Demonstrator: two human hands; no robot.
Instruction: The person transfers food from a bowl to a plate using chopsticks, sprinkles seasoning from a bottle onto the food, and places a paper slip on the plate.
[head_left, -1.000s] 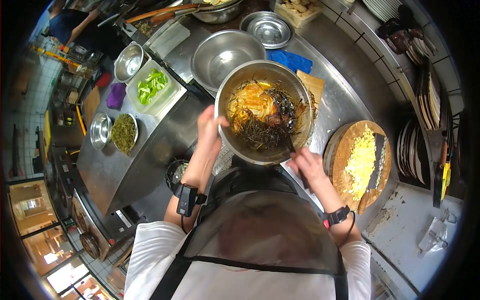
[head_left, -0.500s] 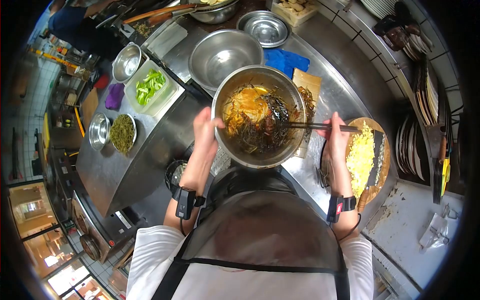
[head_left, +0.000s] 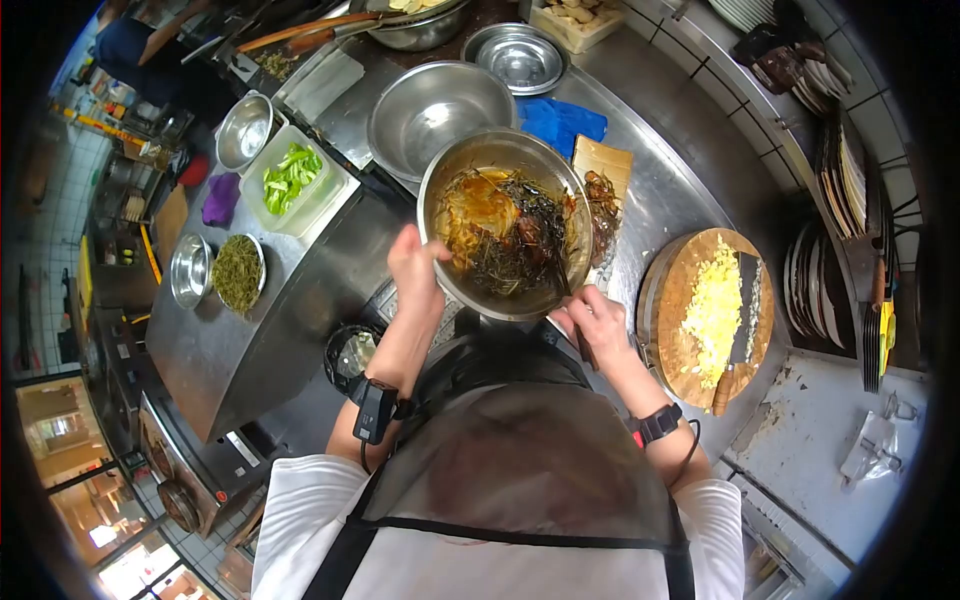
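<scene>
My left hand [head_left: 418, 272] is closed on the left rim of a steel mixing bowl [head_left: 535, 155], thumb over the edge. Inside lies a mixture [head_left: 510, 235] of dark shreds, paler strands and brown sauce. At the lower right rim, my right hand [head_left: 597, 325] is closed around dark chopsticks [head_left: 584, 350]; their upper part runs along the bowl's edge and the tips are hard to make out. Beyond the bowl's right side, more dark shredded food [head_left: 602, 215] lies on a piece of cardboard [head_left: 612, 160].
Right of me, a round chopping board [head_left: 660, 345] bears chopped yellow pieces [head_left: 712, 305] and a cleaver [head_left: 745, 310]. An empty steel bowl [head_left: 440, 110] stands behind mine. Leftward are a tub of green slices [head_left: 292, 180] and a bowl of green shreds [head_left: 238, 272]. Plates [head_left: 810, 285] fill the right shelf.
My right hand has moved left and down from beside the board to the bowl's lower right rim. The chopsticks have swung from lying across to a steep angle.
</scene>
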